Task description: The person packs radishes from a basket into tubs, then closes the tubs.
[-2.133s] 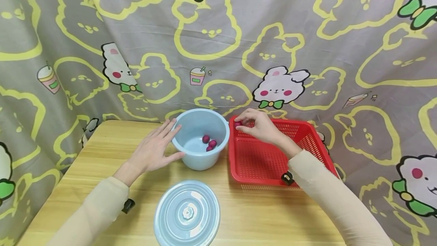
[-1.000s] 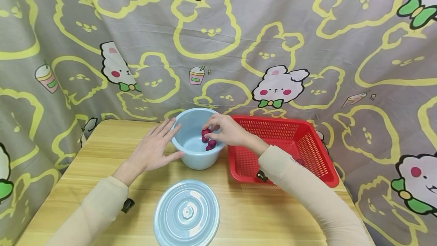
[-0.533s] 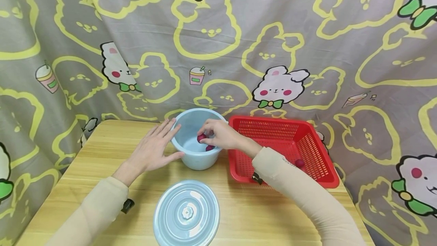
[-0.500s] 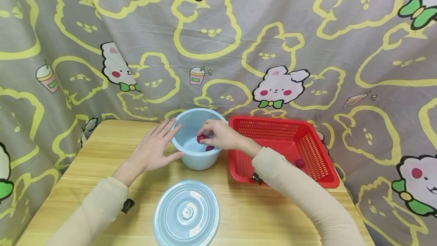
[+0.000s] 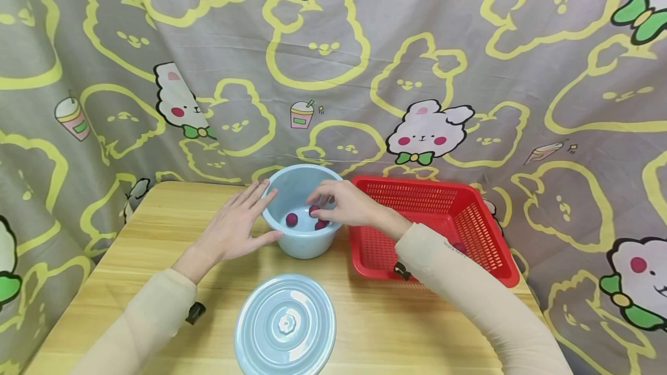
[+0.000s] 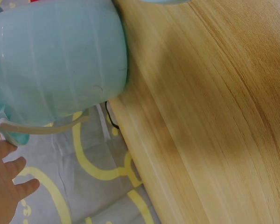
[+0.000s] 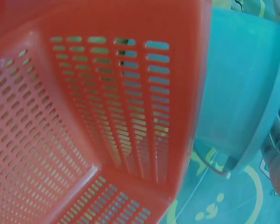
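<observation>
The light-blue bucket [image 5: 304,246] stands on the table with several dark red, plum-like balls inside. One ball [image 5: 292,220] lies apart on the bucket floor. Another ball [image 5: 314,211] shows just below my right fingertips. My right hand [image 5: 346,204] hovers over the bucket's right side, fingers loosely bent with no ball between thumb and fingers. My left hand [image 5: 234,224] is spread with straight fingers against the bucket's left rim; its fingers also show beside the bucket [image 6: 60,60] in the left wrist view. A red ball [image 5: 458,247] lies in the red basket [image 5: 359,265], partly behind my sleeve.
A round light-blue lid [image 5: 285,326] lies on the wooden table [image 5: 208,328] in front of the bucket. The red basket's perforated wall [image 7: 126,93] stands beside the bucket. A patterned curtain [image 5: 323,74] hangs behind the table.
My right hand brought a ball from the basket into the bucket and let it go. The ball now lies further left, and the hand has drawn slightly right. My left hand stays put.
</observation>
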Action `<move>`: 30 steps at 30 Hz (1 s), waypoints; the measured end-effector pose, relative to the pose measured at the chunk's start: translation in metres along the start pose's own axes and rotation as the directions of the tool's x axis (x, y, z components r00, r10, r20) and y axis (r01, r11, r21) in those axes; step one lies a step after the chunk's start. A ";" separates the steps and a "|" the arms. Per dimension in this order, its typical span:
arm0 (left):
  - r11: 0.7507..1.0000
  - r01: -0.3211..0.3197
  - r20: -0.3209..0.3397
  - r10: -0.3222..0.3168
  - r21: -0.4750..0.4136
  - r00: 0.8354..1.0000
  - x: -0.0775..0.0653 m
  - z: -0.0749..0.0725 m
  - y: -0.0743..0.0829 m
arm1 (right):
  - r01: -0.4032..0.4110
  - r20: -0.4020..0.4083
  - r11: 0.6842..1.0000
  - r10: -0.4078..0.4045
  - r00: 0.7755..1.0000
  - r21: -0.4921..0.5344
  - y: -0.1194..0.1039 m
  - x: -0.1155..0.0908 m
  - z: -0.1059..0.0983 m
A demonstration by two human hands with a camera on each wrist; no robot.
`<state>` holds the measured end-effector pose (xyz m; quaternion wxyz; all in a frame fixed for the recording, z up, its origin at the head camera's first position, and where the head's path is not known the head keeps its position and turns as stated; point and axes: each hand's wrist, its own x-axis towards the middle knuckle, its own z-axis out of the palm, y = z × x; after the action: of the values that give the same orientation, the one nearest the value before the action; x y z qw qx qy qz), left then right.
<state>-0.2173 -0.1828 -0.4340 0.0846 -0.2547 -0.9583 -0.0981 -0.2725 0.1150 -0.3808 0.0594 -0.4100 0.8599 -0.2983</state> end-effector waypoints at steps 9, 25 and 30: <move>1.000 -0.003 -0.002 0.003 -0.004 1.000 0.000 0.000 0.000 | -0.052 -0.036 0.998 0.053 0.998 0.024 0.004 -0.022 -0.019; 1.000 0.000 -0.002 0.000 -0.013 1.000 -0.001 -0.002 0.001 | -0.159 -0.066 0.984 0.155 0.986 -0.075 0.018 -0.085 -0.051; 1.000 -0.005 -0.019 0.005 -0.012 1.000 -0.001 0.000 0.000 | -0.195 -0.072 0.975 0.188 0.979 -0.106 0.025 -0.103 -0.059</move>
<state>-0.2170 -0.1833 -0.4341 0.0926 -0.2565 -0.9563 -0.1059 -0.2418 0.2305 -0.3614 0.0380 -0.3184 0.9123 -0.2546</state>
